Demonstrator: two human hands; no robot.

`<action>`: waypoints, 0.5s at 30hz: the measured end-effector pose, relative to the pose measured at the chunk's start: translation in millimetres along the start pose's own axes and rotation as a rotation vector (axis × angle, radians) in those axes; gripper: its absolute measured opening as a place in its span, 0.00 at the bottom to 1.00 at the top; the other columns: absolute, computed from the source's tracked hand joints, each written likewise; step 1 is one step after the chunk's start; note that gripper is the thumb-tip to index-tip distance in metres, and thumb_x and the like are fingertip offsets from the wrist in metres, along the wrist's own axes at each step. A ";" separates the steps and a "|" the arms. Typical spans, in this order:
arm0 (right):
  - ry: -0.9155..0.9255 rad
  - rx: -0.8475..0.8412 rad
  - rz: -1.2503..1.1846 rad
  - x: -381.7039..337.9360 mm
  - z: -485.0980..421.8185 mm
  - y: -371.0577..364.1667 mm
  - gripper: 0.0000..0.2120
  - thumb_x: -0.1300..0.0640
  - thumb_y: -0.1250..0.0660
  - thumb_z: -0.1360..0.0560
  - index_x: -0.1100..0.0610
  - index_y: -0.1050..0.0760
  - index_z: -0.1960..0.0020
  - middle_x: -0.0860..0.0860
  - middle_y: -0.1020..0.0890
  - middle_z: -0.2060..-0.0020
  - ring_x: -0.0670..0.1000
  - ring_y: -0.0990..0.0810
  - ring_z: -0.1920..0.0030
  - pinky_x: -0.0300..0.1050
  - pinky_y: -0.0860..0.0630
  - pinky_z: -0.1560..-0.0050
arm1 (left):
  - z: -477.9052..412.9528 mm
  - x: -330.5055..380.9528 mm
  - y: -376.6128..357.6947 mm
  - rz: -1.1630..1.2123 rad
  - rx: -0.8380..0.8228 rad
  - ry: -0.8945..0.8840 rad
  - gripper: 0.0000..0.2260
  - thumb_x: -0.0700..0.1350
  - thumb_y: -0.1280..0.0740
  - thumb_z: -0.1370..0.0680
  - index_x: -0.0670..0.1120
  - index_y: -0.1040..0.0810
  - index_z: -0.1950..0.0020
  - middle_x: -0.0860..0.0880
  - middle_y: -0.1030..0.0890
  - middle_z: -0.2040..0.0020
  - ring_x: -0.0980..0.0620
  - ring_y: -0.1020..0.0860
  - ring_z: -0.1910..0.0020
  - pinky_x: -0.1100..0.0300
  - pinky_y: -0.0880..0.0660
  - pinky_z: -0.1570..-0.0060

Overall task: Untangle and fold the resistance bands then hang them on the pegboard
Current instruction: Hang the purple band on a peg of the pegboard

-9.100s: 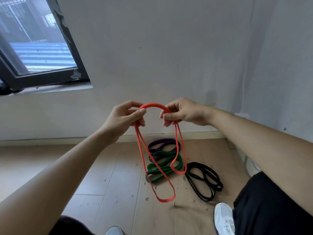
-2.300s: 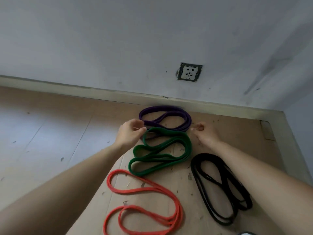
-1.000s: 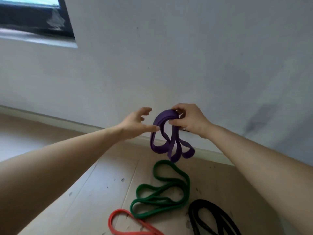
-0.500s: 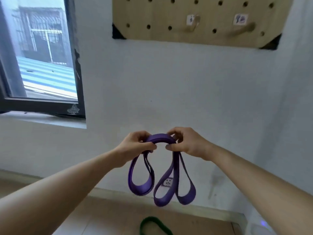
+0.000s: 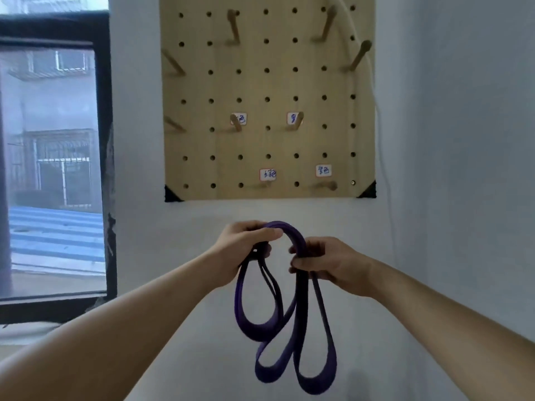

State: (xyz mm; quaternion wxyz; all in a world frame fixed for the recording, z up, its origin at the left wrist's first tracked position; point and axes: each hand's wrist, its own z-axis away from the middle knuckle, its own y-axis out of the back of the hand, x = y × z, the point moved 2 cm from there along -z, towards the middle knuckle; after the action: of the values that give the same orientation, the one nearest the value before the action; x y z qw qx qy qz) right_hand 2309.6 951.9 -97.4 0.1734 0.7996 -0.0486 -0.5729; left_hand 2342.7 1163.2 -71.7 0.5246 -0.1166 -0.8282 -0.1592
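Purple band (image 5: 289, 328) gripped by both hands: left (image 5: 246, 250), right (image 5: 327, 264), below pegboard (image 5: 269, 82).

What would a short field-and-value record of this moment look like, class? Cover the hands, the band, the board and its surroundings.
left hand: gripping the purple band at its top
right hand: gripping the same band beside the left
purple band: folded into several hanging loops, arched between the hands
pegboard: wooden, on the wall above the hands, nothing hung on it
pegs: several wooden ones; four carry handwritten labels, too blurred to read
bottom right peg: bare, nearest above the right hand
window: left of the board, dark frame
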 end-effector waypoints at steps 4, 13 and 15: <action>0.100 0.189 -0.224 -26.8 -0.7 30.5 0.14 0.62 0.26 0.24 0.61 0.20 0.40 0.58 0.15 0.51 0.56 0.14 0.51 0.52 0.18 0.44 | -26.4 26.5 -11.1 0.102 0.085 -0.050 0.10 0.44 0.23 0.26 0.40 0.14 0.48 0.46 0.19 0.58 0.48 0.24 0.62 0.58 0.22 0.55; 0.247 0.508 -0.209 -57.5 -27.5 97.4 0.11 0.63 0.28 0.23 0.60 0.20 0.41 0.60 0.14 0.50 0.53 0.16 0.57 0.49 0.19 0.52 | -95.9 53.4 -50.9 0.011 0.118 -0.129 0.08 0.47 0.25 0.23 0.45 0.14 0.47 0.47 0.15 0.55 0.51 0.20 0.57 0.57 0.22 0.50; 0.266 0.574 -0.136 -60.4 -39.0 114.2 0.10 0.62 0.27 0.23 0.58 0.20 0.43 0.59 0.14 0.53 0.53 0.17 0.57 0.48 0.20 0.52 | -112.2 56.5 -62.4 0.012 0.115 -0.118 0.06 0.46 0.26 0.22 0.45 0.15 0.48 0.46 0.17 0.55 0.51 0.21 0.58 0.58 0.22 0.52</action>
State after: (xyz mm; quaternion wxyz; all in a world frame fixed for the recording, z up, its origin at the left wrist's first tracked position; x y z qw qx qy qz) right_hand 2339.4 870.5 6.0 -0.0932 0.8851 -0.1317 -0.4366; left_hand 2389.7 1063.9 15.4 0.4816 -0.1003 -0.8648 -0.1009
